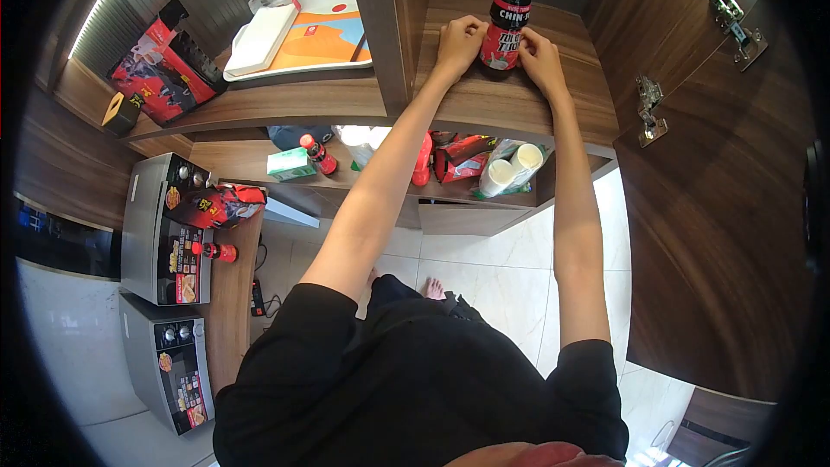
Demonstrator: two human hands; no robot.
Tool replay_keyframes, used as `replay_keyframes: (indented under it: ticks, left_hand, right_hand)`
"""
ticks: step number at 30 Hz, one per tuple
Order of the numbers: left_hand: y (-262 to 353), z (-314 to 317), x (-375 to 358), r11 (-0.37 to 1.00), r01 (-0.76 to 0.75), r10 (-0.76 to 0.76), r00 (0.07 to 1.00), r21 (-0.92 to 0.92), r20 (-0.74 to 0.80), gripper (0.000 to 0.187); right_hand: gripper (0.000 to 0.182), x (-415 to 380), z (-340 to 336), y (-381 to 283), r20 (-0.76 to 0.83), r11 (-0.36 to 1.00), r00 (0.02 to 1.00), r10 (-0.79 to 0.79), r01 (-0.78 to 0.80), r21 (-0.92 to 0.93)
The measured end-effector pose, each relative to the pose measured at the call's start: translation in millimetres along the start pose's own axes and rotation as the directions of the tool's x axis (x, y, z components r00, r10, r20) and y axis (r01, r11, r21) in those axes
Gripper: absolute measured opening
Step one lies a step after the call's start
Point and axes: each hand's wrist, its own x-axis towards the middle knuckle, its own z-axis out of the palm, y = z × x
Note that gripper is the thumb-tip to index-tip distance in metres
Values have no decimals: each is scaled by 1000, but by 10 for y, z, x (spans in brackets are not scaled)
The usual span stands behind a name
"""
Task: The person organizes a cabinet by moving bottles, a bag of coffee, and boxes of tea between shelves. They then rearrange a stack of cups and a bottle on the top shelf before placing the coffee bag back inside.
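Note:
A dark sauce bottle with a red cap and a red and black label stands upright on the wooden cabinet shelf. On its left side is my left hand, fingers curled and fingertips pressed together near the label. My right hand is at the bottle's right side, its fingers bent in against the label. Both hands are low on the bottle, around the label's height. Whether the left fingertips touch the bottle is hard to tell.
Left of the divider, a white tray holds a box and papers beside a red bag. Cups, packets and a small bottle fill the lower shelf. An open door stands right; two microwaves are left.

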Motion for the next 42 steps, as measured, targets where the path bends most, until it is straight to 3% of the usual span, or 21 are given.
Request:
replay_keyframes:
  ticks: [22, 30, 34, 37, 38, 42]
  left_hand:
    - [-24, 6, 4, 1000, -20, 20, 1000, -1, -4, 24]
    - [-10, -25, -12, 998, 3, -3, 1000, -56, 6, 22]
    - [-27, -23, 6, 1000, -19, 19, 1000, 21, -2, 22]
    - [39, -22, -16, 1000, 9, -9, 1000, -23, -7, 22]
    - [65, -16, -9, 1000, 13, -13, 1000, -13, -2, 22]
    - [35, -22, 3, 1000, 15, -15, 1000, 18, 6, 22]
  right_hand:
    - [19, -56, -7, -31, -16, 999, 999, -29, 30, 46]
    - [18, 33, 34, 60, -20, 996, 997, -77, 76, -44]
    - [19, -50, -2, -44, -20, 1000, 1000, 5, -5, 25]
    - [21, -44, -49, -182, -55, 941, 998, 25, -5, 340]
    - [27, -59, -32, -238, -119, 907, 992, -52, 96, 410]
    - [43, -97, -23, -362, -117, 958, 974, -196, 215, 187]
